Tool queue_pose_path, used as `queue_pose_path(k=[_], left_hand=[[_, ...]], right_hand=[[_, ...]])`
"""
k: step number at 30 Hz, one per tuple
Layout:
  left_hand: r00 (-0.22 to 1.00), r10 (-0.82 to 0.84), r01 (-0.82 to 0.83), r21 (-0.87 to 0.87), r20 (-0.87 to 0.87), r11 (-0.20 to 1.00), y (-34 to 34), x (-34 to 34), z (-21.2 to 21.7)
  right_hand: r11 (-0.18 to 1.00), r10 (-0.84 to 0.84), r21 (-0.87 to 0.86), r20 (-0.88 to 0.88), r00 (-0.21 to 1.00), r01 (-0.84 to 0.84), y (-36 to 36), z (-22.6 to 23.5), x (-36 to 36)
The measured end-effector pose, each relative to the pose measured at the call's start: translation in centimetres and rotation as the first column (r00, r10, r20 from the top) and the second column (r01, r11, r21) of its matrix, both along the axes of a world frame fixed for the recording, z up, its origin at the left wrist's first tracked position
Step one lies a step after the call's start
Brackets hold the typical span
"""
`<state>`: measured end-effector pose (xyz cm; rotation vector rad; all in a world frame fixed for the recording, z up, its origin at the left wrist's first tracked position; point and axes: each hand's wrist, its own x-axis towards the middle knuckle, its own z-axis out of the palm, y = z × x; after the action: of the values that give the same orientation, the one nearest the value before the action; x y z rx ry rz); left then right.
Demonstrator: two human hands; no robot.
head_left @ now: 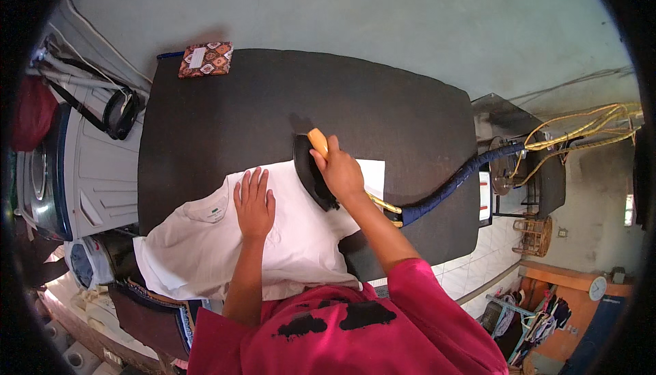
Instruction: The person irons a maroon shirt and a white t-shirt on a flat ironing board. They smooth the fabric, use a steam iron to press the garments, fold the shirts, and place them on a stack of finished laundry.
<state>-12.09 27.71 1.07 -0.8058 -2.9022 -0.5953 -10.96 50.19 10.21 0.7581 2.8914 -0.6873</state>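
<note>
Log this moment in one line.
left hand: flat on white shirt; right hand: gripping iron by orange handle; shirt: on black table

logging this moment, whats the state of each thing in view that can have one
white shirt: spread on the black table, lightly creased
left hand: open, laid on the shirt
right hand: closed around the iron's handle
iron: held, over the shirt's far edge; hot or cold can't be told
notebook: closed, lying flat
blue cord: curved, off to the right
clothes: hanging
</note>
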Motion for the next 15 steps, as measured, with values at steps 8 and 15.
queue_pose_path(k=[8,15], left_hand=[[0.998,0.045,-0.045,-0.008,0.033,0.999,-0.3,0.3,-0.1],[0.997,0.027,-0.029,0.031,0.066,0.999,-0.6,0.2,0.0]], right_hand=[[0.993,-0.081,0.095,0.189,0.979,0.064,0.7,2.4,12.0],[0.996,0.069,0.042,0.108,0.992,-0.074,-1.1,1.7,7.3]])
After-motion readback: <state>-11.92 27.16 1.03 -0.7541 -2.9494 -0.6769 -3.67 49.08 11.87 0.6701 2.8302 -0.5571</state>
